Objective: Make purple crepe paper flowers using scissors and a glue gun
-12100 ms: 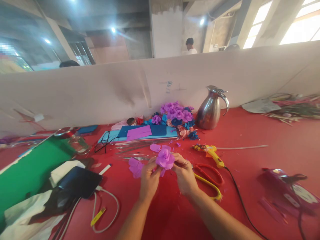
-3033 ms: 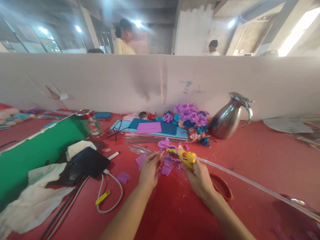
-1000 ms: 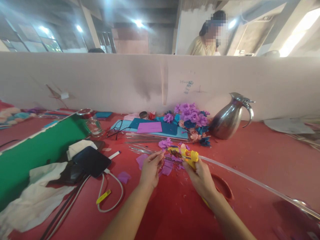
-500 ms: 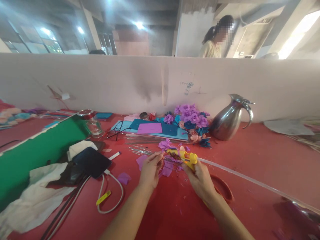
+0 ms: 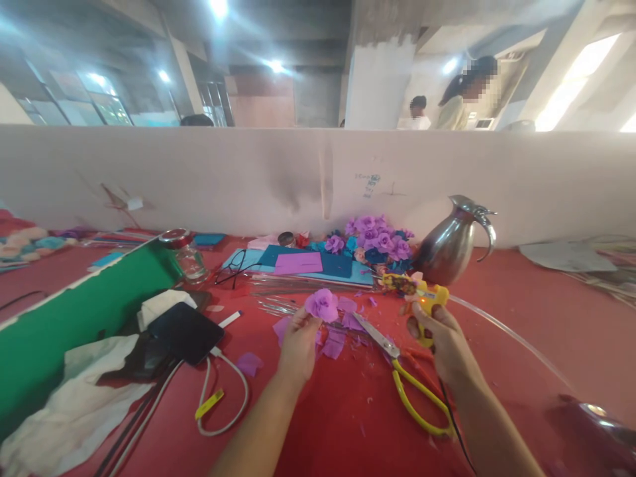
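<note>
My left hand (image 5: 298, 341) is closed around the base of a purple paper rose (image 5: 322, 305), holding it upright just above the red table (image 5: 497, 358). My right hand (image 5: 440, 338) grips a yellow hot glue gun (image 5: 422, 295), its nozzle pointing left and held apart from the rose, off to its right. A clear glue stick (image 5: 507, 334) trails from the gun's back toward the right. Yellow-handled scissors (image 5: 402, 371) lie on the table between my hands. Loose purple petals (image 5: 334, 343) lie under the rose.
A steel jug (image 5: 450, 245) and a heap of purple and blue paper flowers (image 5: 375, 238) stand by the white partition (image 5: 199, 179). Coloured sheets (image 5: 298, 263), glasses (image 5: 233, 268), a glass jar (image 5: 186, 255), a phone (image 5: 183, 331) with a cable and a green board (image 5: 64, 311) lie to the left. People stand beyond the partition.
My right hand has pulled the glue gun away from the rose to the right, uncovering the scissors. My left hand has turned the rose bloom up. The view has tilted down slightly.
</note>
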The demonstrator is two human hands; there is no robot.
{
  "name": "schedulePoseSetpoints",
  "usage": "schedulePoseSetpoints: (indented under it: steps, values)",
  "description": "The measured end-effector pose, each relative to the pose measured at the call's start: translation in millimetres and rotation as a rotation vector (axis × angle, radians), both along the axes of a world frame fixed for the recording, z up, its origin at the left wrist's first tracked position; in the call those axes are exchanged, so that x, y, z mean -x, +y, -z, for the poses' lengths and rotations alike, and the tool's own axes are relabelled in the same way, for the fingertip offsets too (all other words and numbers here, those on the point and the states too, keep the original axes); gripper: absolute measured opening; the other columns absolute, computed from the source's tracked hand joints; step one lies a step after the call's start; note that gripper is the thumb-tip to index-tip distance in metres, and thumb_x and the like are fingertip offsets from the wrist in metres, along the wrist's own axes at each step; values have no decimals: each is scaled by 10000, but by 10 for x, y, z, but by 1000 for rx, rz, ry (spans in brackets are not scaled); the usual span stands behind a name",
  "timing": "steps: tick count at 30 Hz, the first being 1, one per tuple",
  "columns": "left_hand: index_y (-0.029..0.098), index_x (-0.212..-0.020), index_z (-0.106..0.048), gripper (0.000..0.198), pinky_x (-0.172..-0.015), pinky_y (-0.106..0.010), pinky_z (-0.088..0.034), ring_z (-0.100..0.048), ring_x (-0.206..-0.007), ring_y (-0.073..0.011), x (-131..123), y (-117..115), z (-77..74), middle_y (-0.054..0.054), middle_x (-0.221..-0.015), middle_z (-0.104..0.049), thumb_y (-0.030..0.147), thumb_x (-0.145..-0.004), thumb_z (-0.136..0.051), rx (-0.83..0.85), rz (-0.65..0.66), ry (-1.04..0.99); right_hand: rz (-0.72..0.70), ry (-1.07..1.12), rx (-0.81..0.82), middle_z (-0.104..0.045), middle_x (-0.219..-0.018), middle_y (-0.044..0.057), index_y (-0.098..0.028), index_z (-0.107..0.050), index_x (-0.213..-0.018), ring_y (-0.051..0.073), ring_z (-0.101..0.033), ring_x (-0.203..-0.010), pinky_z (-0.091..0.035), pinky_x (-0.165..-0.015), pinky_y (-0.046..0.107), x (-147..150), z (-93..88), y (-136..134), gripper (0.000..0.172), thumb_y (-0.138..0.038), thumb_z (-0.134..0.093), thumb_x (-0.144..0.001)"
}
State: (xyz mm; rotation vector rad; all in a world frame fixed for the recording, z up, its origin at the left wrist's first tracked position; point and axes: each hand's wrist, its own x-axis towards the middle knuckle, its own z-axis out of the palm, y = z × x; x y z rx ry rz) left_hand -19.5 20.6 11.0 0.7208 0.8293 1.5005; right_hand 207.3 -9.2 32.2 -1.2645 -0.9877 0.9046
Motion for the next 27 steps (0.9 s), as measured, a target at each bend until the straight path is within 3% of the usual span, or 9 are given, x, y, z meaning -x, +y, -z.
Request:
schedulePoseSetpoints:
  steps: [2,4,6,10,14,18,20,23,27]
  values:
    - [215,-681,-703,160,-733,-271,-458,-615,-774,-168,-9,-11,2,1,-720,-694,179,-550,-787,-31,19,41,-6,-47,145,-503,-484,-46,-184,-556,-802,100,-418,-425,-310,-423,215,-255,20,59,381,-536,-676,-721]
    - [202,-649,-675,161,-726,-269,-453,-600,-747,-161,-18,-34,-24,14,-684,-668,146,-533,-770,-38,22,67,-29,-131,242,-628,-622,22,-165,-587,-815,128,-535,-495,-415,-484,245,-486,102,108,359,-498,-675,-713]
    - [190,-573,-610,182,-687,-251,-441,-557,-671,-128,-32,-67,-97,38,-615,-611,110,-507,-759,-36,20,46,39,-340,338,-666,-662,52,-160,-607,-780,142,-568,-492,-440,-487,266,-676,220,142,308,-463,-627,-726]
    - [186,-462,-455,344,-624,-229,-419,-491,-597,-96,-78,-127,-291,69,-519,-495,69,-444,-777,-48,51,-74,157,-527,444,-510,-398,6,-205,-536,-501,163,-487,-384,-322,-406,259,-951,409,163,297,-403,-647,-693]
    - [205,-588,-582,308,-729,-276,-470,-579,-672,-121,-78,-106,-283,61,-633,-617,130,-415,-825,72,55,-156,283,-702,412,-523,-454,42,-227,-493,-428,214,-556,-527,-343,-489,286,-1026,370,126,318,-313,-699,-654]
    - [191,-653,-651,259,-735,-276,-468,-614,-678,-122,-17,-40,-128,22,-678,-674,130,-485,-838,107,96,-185,409,-1011,159,-669,-773,127,-199,-657,-691,269,-615,-751,-431,-647,351,-576,96,80,126,-307,-614,-738]
    - [180,-667,-673,230,-712,-258,-466,-622,-667,-112,4,-25,-77,12,-680,-683,146,-523,-849,117,119,-198,206,-899,-40,-691,-792,84,-198,-678,-795,216,-617,-705,-455,-684,329,-136,-35,63,182,-285,-519,-813]
    - [175,-702,-693,252,-721,-254,-481,-645,-687,-114,9,-30,-55,1,-717,-705,180,-529,-875,158,143,-225,-106,-626,-175,-695,-736,37,-199,-672,-790,176,-625,-657,-467,-629,269,544,-70,36,209,-293,-498,-858]
    - [187,-712,-681,339,-667,-243,-492,-648,-692,-116,-20,-62,-52,23,-730,-705,182,-462,-910,223,127,-249,-144,-438,-215,-701,-801,48,-193,-699,-855,178,-648,-708,-497,-655,270,1016,141,-8,177,-258,-534,-855]
